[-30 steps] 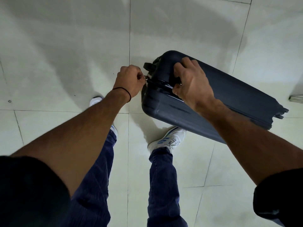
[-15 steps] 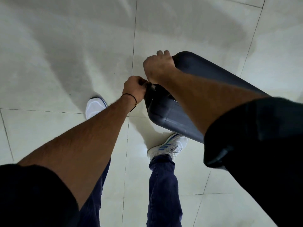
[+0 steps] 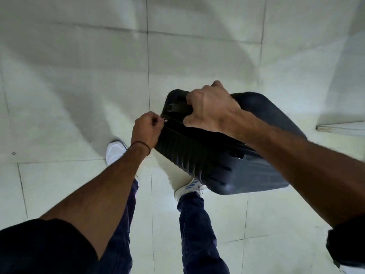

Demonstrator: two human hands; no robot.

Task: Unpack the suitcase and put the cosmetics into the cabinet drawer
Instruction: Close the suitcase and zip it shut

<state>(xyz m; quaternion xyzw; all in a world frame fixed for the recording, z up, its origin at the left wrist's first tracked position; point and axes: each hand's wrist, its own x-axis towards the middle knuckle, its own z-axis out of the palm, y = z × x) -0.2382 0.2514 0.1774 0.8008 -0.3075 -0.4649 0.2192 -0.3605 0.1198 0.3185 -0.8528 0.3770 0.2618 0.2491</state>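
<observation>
The person wears a black short-sleeved top; the left sleeve [image 3: 39, 248] and right sleeve [image 3: 347, 244] stop high on the arms and leave both forearms bare. A thin black band [image 3: 140, 143] circles the wrist behind the left hand [image 3: 147, 129]. The trousers [image 3: 197, 234] are dark navy. The trainers are white: the right shoe [image 3: 189, 188] has blue stripes, the left shoe [image 3: 115, 150] looks plain.

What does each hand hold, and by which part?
Left hand pinches the zipper pull of the suitcase; right hand grips its upper edge.
</observation>
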